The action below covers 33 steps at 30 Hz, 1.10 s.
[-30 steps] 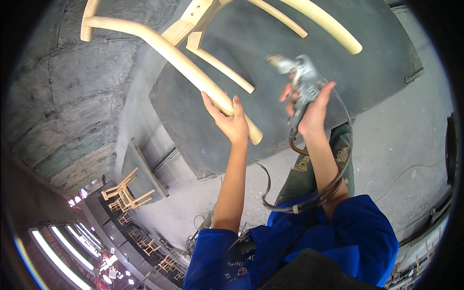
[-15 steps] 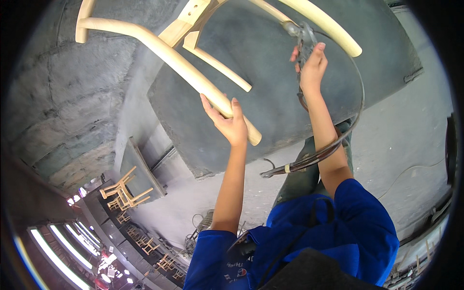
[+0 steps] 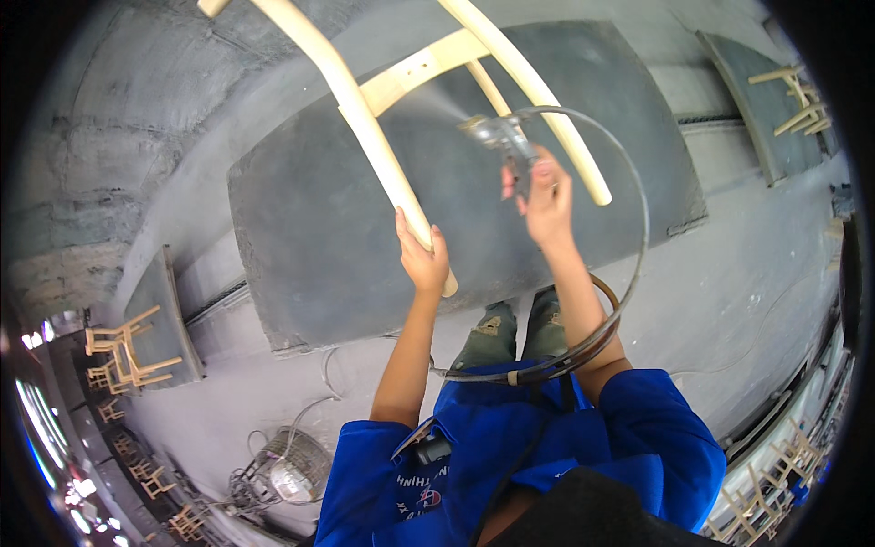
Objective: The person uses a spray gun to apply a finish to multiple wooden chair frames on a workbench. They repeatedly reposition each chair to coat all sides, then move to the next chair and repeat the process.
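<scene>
A pale wooden chair frame (image 3: 369, 132) stretches over the dark grey board, its far end cut off by the top of the view. My left hand (image 3: 425, 260) is wrapped round the near end of its left leg. In my right hand (image 3: 547, 196) is a metal spray gun (image 3: 510, 146), held over the gap between the legs. A whitish mist fans from its nozzle toward the crosspiece (image 3: 424, 68), which has small holes. A grey hose (image 3: 643, 214) loops from the gun round my right forearm and back toward my waist.
Under the frame lies a large dark grey board (image 3: 319, 201). More wooden chair frames stand on boards at the left (image 3: 137, 351) and the far right (image 3: 802, 100). A wire basket (image 3: 296, 465) with tangled hoses sits on the floor at lower left.
The chair frame has turned, its left leg now steeper, and my left hand still grips it. My right hand has brought the spray gun left and lower, and mist now shows at its nozzle.
</scene>
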{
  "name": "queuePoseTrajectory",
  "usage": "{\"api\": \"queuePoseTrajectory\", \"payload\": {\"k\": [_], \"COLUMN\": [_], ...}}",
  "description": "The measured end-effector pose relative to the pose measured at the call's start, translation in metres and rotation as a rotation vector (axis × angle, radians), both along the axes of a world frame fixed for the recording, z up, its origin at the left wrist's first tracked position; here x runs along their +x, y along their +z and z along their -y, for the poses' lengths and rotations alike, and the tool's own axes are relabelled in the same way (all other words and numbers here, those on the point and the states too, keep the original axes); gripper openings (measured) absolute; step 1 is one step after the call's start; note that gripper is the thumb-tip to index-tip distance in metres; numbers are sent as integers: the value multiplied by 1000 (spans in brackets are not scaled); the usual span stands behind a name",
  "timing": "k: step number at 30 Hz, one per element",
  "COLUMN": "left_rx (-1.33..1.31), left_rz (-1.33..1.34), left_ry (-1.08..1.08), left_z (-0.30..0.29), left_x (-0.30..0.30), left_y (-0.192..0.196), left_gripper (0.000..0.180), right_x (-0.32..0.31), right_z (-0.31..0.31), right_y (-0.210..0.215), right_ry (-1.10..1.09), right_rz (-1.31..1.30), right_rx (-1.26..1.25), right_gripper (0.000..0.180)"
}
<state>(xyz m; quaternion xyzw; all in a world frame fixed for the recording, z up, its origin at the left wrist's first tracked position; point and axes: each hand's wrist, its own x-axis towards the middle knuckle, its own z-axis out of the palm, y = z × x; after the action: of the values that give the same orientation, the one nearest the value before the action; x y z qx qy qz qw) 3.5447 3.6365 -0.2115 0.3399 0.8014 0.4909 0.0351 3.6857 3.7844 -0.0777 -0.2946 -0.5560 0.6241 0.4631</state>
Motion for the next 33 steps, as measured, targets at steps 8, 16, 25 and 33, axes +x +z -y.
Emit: {"api": "queuePoseTrajectory", "payload": {"k": [8,16,25,33], "left_rx": [-31,-233,-303,-252], "left_rz": [8,256,219,122], "left_ry": [-8,-127,-249,-216], "left_z": [30,69,95,109], "left_x": [19,36,41,53], "left_y": [-18,-35,-48,-59], "left_gripper": [72,72,82,81], "right_x": [39,-31,-28,-91], "right_z": [14,-26,-4,38], "right_y": [57,130,159,230], "right_ry": [-196,41,-237,384], "right_rz": [200,-70,141,-75], "right_rx": [328,661,917,617], "right_gripper": [80,85,74,63]}}
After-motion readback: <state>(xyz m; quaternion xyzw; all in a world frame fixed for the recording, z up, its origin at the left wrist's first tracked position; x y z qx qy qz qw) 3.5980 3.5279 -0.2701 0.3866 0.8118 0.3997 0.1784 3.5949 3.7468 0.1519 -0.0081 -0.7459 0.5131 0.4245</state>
